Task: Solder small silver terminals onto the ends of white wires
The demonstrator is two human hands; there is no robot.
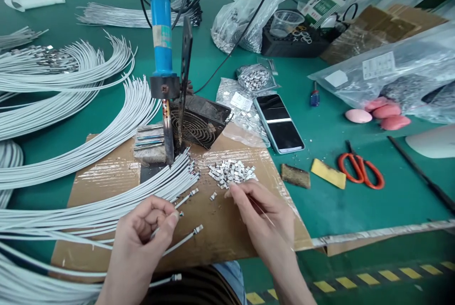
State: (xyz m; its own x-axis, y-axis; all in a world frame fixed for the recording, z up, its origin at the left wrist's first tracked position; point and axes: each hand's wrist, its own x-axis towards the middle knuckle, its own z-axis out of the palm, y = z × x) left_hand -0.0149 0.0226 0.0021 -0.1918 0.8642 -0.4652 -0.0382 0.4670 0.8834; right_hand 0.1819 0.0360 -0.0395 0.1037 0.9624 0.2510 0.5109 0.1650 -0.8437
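My left hand is closed in a pinch around a white cable, whose small end just shows past the thumb tip. My right hand is curled, with its thumb and forefinger at the near edge of a pile of small metal connectors. A thin shiny strand, like solder wire, runs through that hand; whether the fingertips also grip a connector is hidden. One loose connector lies between the hands. Beyond my left hand a fan of white cables rests on cardboard, under an upright blue-handled soldering iron.
A small black fan stands behind the iron. More cable bundles fill the left side. To the right lie a phone, a yellow sponge, orange-handled scissors, a screwdriver and pink pads. Plastic bags crowd the back right.
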